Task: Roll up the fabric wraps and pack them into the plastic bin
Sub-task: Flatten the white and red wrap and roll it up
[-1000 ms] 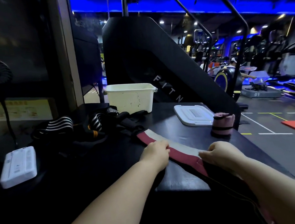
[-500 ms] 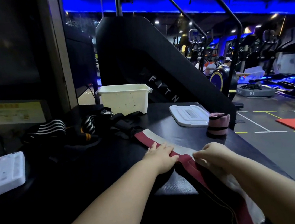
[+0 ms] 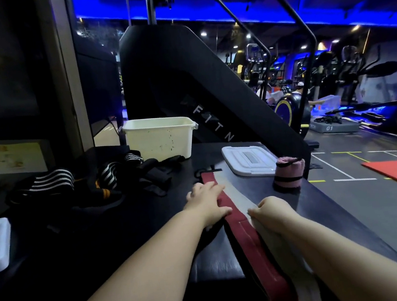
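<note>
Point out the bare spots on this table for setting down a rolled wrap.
Bare table lies between the bin and the lid, and a narrower strip runs between the wrap and the pink roll. Front-left of the bin, the pile crowds the top.

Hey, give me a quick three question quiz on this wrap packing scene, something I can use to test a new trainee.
1. True or false: the pink roll sits inside the bin.
2. What is the left hand doing? A) pressing flat on the red and white wrap B) holding the pink roll C) reaching into the bin
3. Short answer: which hand grips the red and white wrap with curled fingers?

Key: 1 false, it stands on the table; 2 A; 3 the right hand.
</note>
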